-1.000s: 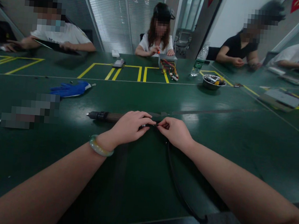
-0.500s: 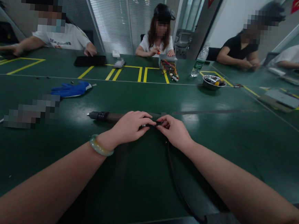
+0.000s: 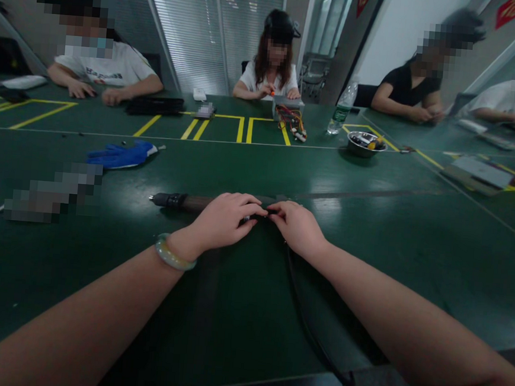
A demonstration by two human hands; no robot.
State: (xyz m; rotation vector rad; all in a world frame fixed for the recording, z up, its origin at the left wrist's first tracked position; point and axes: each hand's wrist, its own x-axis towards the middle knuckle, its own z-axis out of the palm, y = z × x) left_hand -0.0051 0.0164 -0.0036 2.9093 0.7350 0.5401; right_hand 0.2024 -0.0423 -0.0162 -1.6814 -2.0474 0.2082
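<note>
A long dark electric screwdriver (image 3: pixel 196 203) lies crosswise on the green table, its black nose and small metal tip pointing left. My left hand (image 3: pixel 226 217), with a pale bangle at the wrist, rests over the tool's body with its fingers closed around the right part. Beside it, my right hand (image 3: pixel 299 227) is closed in a pinch at the tool's right end. The fingertips of both hands nearly meet over a small dark part that I cannot make out. A black cable (image 3: pixel 297 291) comes out from under my right hand and runs down to the table's near edge.
A blue glove (image 3: pixel 120 154) and a blurred-out item (image 3: pixel 52 195) with a white cord lie at left. Further back stand a water bottle (image 3: pixel 342 109), a metal bowl (image 3: pixel 366 145) of small parts and a grey box (image 3: pixel 287 104) with coloured wires. Several people sit opposite.
My right hand has turned slightly, its fingers drawn closer together at the pinch. My left hand and the screwdriver stay put. Across the table, the person at left has drawn their hands inward.
</note>
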